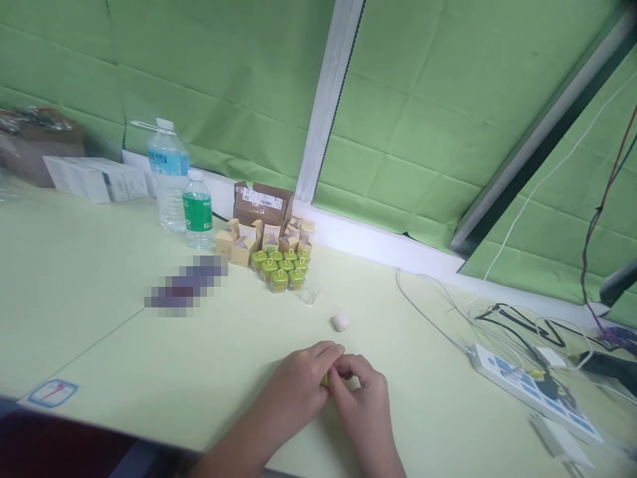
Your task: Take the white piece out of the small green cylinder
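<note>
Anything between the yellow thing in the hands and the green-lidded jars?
Nothing visible on the direct line from the yellow thing to the jars; a clear cup sits just right of them, a white lump further right.

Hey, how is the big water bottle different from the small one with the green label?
The big water bottle is clearly taller and wider than the small green-labelled bottle. The big water bottle has a blue label, while the small green-labelled bottle has a green one. From this view, the big water bottle stands farther back, with the small green-labelled bottle in front and to its right. Both are clear plastic with white caps, standing upright on the table.
</note>
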Demonstrator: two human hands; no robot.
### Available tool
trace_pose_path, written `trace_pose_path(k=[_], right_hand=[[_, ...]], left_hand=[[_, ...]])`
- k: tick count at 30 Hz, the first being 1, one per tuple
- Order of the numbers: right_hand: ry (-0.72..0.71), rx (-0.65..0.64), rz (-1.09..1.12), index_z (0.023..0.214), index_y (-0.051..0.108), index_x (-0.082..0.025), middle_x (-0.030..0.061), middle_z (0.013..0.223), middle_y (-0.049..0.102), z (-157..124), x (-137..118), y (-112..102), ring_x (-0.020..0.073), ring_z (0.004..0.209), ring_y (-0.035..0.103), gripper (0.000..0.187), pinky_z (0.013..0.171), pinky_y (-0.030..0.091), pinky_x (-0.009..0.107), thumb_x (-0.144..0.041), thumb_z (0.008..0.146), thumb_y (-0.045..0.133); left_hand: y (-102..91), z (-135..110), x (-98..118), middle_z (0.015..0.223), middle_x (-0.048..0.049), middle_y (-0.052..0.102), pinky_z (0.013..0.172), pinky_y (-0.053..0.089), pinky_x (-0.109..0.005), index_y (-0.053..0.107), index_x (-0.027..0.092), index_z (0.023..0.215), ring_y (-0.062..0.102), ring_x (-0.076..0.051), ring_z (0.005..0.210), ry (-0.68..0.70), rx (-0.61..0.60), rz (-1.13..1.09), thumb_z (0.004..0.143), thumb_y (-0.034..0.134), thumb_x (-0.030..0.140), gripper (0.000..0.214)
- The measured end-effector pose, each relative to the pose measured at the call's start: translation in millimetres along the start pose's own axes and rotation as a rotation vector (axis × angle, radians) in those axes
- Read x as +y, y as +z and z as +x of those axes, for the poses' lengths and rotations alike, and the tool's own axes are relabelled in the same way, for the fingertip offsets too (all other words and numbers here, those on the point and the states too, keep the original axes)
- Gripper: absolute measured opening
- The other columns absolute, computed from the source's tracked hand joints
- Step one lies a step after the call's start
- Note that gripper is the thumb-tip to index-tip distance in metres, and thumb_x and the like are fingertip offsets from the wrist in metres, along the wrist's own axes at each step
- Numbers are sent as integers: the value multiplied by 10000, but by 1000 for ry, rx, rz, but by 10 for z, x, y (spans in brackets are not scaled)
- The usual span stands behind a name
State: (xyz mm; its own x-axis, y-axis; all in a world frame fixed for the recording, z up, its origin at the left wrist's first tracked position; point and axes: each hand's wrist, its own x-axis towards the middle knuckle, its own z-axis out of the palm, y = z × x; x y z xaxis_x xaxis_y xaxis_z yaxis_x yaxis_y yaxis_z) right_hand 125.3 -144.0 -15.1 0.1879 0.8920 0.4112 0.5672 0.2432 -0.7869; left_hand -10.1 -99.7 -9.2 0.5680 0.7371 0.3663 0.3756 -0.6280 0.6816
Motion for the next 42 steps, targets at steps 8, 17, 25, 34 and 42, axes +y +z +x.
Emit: trace_pose_path(k=[8,17,25,34,42], right_hand=[[-18,70,-31,715,649,-199,14,662,641,-36,50,73,152,600,585,210,535,464,241,-302,886,583],[137,-73,32,668,630,-189,1,637,614,-7,-12,10,144,616,544,209,571,431,230,-284,848,583],[191,-190,132,724,676,-178,16,692,639,20,14,-28,154,670,522,209,613,415,239,-277,864,556],[144,-89,65,700,678,-183,10,657,612,-9,18,19,145,632,510,232,581,403,233,-278,870,551],[106,-120,21,606,611,-180,-5,602,561,1,8,-5,131,595,480,243,551,377,223,-235,840,569]], left_hand=[[-17,9,35,973,-5,636,755,446,-246,567,214,940,588,-146,849,-8,-18,-75,711,413,-14,358],[-21,-1,55,953,-8,635,735,427,-252,554,209,896,578,-149,821,-59,-57,-8,722,405,7,306],[-24,-15,38,961,1,626,687,395,-264,539,225,896,569,-151,792,-86,-73,55,708,401,30,304],[-5,-8,24,969,0,630,720,409,-260,555,226,935,579,-151,827,-67,-57,-13,714,397,26,338],[-18,-1,40,949,-8,627,699,411,-264,542,215,895,584,-156,807,-73,-94,28,707,397,30,300]])
